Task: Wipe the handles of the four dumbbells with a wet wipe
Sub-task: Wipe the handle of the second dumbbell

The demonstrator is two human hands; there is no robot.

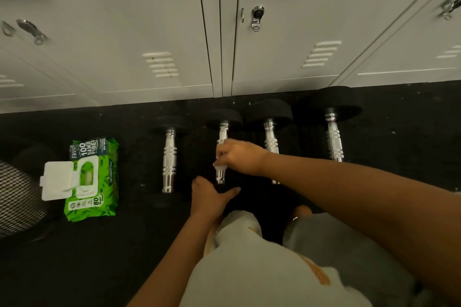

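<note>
Four dumbbells [270, 143] lie in one row on the floor [124, 244]. Right hand [238, 157] clamps one wet wipe [219, 166] around the second dumbbell's handle [222, 132]. Left hand [210, 195], fingers spread, rests on its near end.

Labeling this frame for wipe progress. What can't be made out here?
- Wet wipe, head view: only a pale bit shows under the right hand; its size is hidden.
- Second dumbbell's handle: middle covered by that hand.
- Near weight heads: black on black floor, left hand and knees in front.
- Which handles are already clean: cannot tell.
- Wipes pack small print: too small.
</note>
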